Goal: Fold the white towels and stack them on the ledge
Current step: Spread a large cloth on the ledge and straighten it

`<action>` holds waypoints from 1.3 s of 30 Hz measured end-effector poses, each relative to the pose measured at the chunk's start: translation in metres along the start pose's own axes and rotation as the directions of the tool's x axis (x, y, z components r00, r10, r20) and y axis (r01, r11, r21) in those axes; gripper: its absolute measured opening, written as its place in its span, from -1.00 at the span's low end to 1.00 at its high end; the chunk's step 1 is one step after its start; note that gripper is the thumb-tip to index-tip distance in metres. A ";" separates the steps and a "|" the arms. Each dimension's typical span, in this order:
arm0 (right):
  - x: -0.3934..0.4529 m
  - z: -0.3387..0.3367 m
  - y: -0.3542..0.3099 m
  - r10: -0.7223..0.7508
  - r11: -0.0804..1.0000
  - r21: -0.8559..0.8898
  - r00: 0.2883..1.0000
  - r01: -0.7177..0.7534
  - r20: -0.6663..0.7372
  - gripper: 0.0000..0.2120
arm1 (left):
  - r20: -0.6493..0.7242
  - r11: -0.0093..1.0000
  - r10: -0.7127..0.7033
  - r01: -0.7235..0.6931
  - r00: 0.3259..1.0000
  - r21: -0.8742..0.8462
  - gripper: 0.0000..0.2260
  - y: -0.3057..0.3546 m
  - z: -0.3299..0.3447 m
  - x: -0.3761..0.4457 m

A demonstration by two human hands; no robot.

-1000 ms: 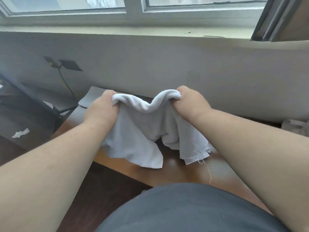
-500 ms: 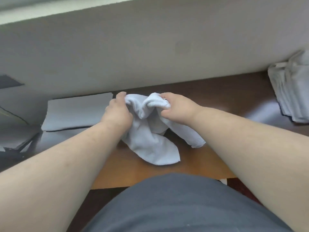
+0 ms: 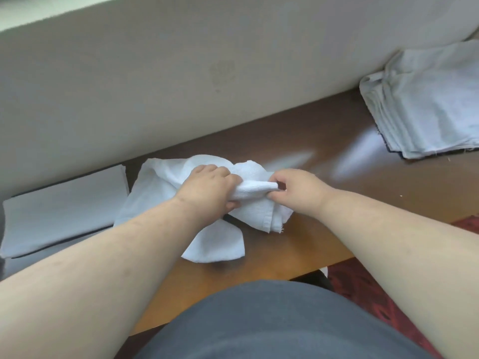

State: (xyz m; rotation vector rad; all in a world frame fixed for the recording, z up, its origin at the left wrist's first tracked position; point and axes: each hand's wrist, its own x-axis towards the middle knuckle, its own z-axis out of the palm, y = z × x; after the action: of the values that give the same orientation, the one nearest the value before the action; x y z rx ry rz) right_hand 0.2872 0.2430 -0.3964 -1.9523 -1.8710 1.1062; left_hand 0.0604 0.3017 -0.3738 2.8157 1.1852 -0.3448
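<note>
Folded cloth at left: a flat, pale grey-white folded rectangle of fabric (image 3: 64,208) lies on the brown wooden ledge (image 3: 324,161) against the wall; it looks like finished work.
Left hand: left hand (image 3: 207,190) has its fingers curled round a bunch of the crumpled white terry towel (image 3: 166,187).
Towel in hand: rumpled on the ledge, between both hands, no clean fold yet.
Right hand: right hand (image 3: 298,187) pinches a rolled edge of the towel between thumb and fingers.
Pile at right: a loosely layered heap of white towels (image 3: 427,104) sits well apart.
Progress: judged early to middling; this towel and likely that heap remain.
Writing: none legible.
</note>
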 end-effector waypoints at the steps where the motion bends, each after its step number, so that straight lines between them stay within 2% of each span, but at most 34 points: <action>1: -0.001 -0.004 0.004 0.018 0.994 0.105 1.000 -0.016 -0.015 -0.93 | -0.013 1.000 0.017 -0.017 1.000 -0.017 -0.70 0.006 -0.003 0.007; 3: 0.002 -0.009 0.006 0.063 0.955 0.293 0.996 -0.041 -0.066 -0.92 | -0.041 0.999 0.022 -0.023 0.999 -0.041 -0.83 0.017 -0.011 0.022; 6: 0.011 -0.017 0.009 0.137 0.848 0.524 0.988 -0.079 -0.074 -0.76 | -0.035 0.980 -0.092 0.084 0.995 -0.183 -0.91 0.027 -0.024 0.042; 8: 0.017 -0.021 0.016 0.133 0.737 0.668 0.991 -0.099 0.000 -0.60 | -0.036 0.941 -0.193 0.174 0.981 -0.291 -0.86 0.025 -0.034 0.050; 10: 0.021 -0.023 0.024 0.032 0.674 0.732 0.995 -0.093 0.098 -0.44 | -0.064 0.892 -0.286 0.241 0.956 -0.382 -0.84 0.021 -0.045 0.058; 11: 0.022 -0.022 0.027 -0.028 0.683 0.725 0.990 -0.083 0.139 -0.43 | -0.081 0.864 -0.329 0.265 0.941 -0.428 -0.84 0.020 -0.051 0.062; 13: 0.023 -0.022 0.033 -0.059 0.778 0.624 0.981 -0.072 0.187 -0.57 | -0.107 0.810 -0.397 0.294 0.911 -0.507 -0.85 0.017 -0.062 0.074; 15: 0.026 -0.022 0.041 -0.004 0.923 0.377 0.978 -0.077 0.211 -0.71 | -0.123 0.770 -0.442 0.306 0.888 -0.560 -0.87 0.014 -0.071 0.090; 17: 0.029 -0.020 0.051 0.047 0.972 0.216 0.977 -0.092 0.208 -0.77 | -0.132 0.743 -0.464 0.304 0.876 -0.596 -0.91 0.010 -0.075 0.108; 19: 0.028 -0.022 0.058 0.108 0.943 0.295 0.980 -0.155 0.169 -0.83 | -0.141 0.735 -0.467 0.295 0.873 -0.611 -0.93 0.009 -0.078 0.131; 22: 0.020 -0.031 0.069 0.159 0.815 0.548 0.982 -0.187 0.099 -0.86 | -0.176 0.767 -0.448 0.276 0.876 -0.580 -0.91 0.008 -0.075 0.169; 25: 0.014 -0.042 0.086 0.236 0.675 0.709 0.970 -0.206 0.058 -0.76 | -0.240 0.874 -0.389 0.273 0.889 -0.402 -0.90 0.014 -0.067 0.212; 27: 0.011 -0.051 0.103 0.263 0.567 0.784 0.957 -0.254 0.120 -0.78 | -0.200 0.900 -0.353 0.274 0.914 -0.338 -0.93 0.024 -0.059 0.239; 29: 0.007 -0.060 0.124 0.287 0.429 0.834 0.928 -0.346 0.238 -0.77 | -0.119 0.897 -0.330 0.271 0.937 -0.350 -0.94 0.036 -0.047 0.264; 30: 0.006 -0.064 0.135 0.312 0.395 0.835 0.911 -0.383 0.270 -0.75 | -0.093 0.901 -0.317 0.269 0.944 -0.340 -0.91 0.042 -0.040 0.274; 34: 0.007 -0.070 0.168 0.457 0.483 0.752 0.862 -0.449 0.222 -0.88 | 0.032 0.901 -0.312 0.306 0.950 -0.306 -0.82 0.065 -0.014 0.297; 36: 0.014 -0.067 0.175 0.516 0.486 0.729 0.831 -0.482 0.206 -0.87 | 0.077 0.887 -0.315 0.322 0.946 -0.331 -0.80 0.076 -0.003 0.299; 39: 0.024 -0.063 0.177 0.564 0.589 0.597 0.806 -0.545 0.179 -0.84 | 0.103 0.868 -0.307 0.323 0.946 -0.377 -0.65 0.088 0.012 0.293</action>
State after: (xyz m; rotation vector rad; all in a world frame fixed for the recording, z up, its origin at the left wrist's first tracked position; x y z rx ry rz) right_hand 0.4607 0.2571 -0.4723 -2.1124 -0.6533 1.5849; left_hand 0.3194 0.4426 -0.4554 2.2673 1.5155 -0.1551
